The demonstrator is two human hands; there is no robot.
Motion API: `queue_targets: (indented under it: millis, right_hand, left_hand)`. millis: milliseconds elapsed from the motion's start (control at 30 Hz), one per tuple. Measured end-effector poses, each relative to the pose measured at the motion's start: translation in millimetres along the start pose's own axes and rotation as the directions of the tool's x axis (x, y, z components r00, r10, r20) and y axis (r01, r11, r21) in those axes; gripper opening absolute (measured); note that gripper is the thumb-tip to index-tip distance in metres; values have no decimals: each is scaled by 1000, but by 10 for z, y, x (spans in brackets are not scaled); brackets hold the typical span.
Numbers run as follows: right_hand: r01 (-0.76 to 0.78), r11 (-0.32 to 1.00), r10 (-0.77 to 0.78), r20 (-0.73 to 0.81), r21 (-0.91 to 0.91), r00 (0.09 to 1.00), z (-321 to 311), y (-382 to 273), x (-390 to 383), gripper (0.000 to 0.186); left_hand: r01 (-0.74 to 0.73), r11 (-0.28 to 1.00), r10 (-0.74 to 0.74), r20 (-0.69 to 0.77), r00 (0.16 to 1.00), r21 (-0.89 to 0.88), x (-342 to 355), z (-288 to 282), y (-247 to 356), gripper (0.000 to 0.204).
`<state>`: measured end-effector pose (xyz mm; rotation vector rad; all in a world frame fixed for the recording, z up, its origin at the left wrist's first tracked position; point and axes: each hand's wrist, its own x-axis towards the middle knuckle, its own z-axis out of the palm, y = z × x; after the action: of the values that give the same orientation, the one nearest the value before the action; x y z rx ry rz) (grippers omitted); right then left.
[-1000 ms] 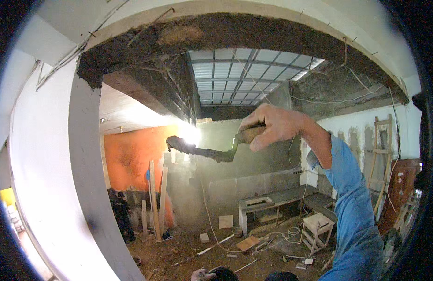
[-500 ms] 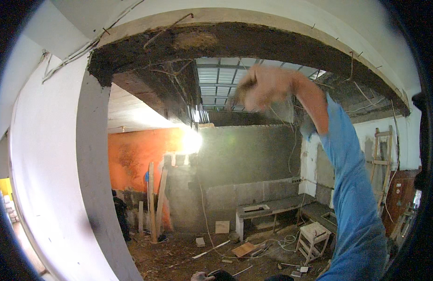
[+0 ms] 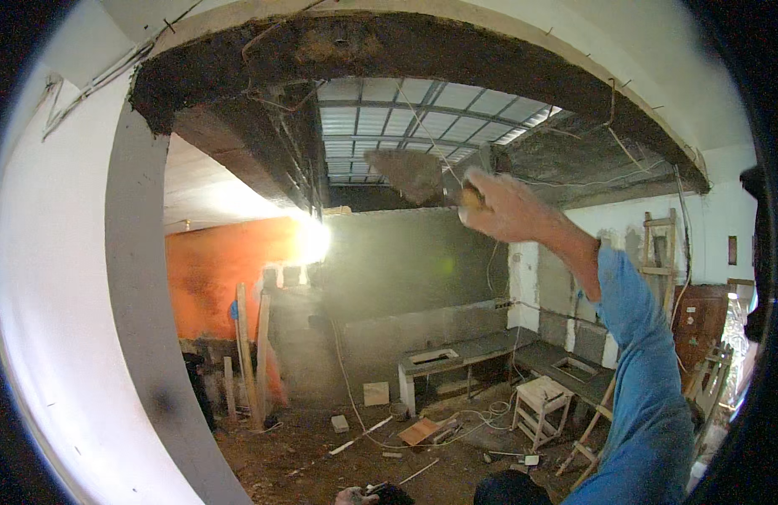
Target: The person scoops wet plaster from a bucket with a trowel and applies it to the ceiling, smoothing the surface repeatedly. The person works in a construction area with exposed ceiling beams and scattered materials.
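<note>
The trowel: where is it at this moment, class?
In the head view, the trowel is at upper centre, held in the person's right grip and extending left from it across the lower edge of the roof panels.

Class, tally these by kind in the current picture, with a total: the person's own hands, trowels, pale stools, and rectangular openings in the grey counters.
Hands: 2 (right hand, raised; left hand, partly in view at the bottom)
Trowels: 1 (trowel in the right hand)
Pale stools: 1 (stool)
Counter openings: 2 (left opening, right opening)
Total: 6
</note>
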<state>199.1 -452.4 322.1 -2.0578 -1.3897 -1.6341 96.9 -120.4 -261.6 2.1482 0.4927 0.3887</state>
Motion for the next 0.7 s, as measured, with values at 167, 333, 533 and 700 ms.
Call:
queue_targets:
  millis: [167, 333, 533, 700]
  right_hand:
    - [22, 949, -92, -209, -315, 974, -430, -382, 486, 30]
    - [38, 871, -201, -286, -489, 937, -592, -424, 967, 32]
    - [-30, 800, -175, -281, -599, 944, -890, -242, 1290, 35]
    - [-115, 855, -20, -253, -506, 967, -880, -45, 1154, 32]
  left_hand:
    - [-91, 986, 100, -61, 993, 143, 204, 166, -129, 40]
    - [-93, 996, 93, -51, 994, 7, 250, 256, -186, 42]
    - [-127, 992, 128, 4, 992, -23, 173, 153, -74, 41]
    - [-139, 988, 142, -33, 989, 64, 271, 212, -193, 41]
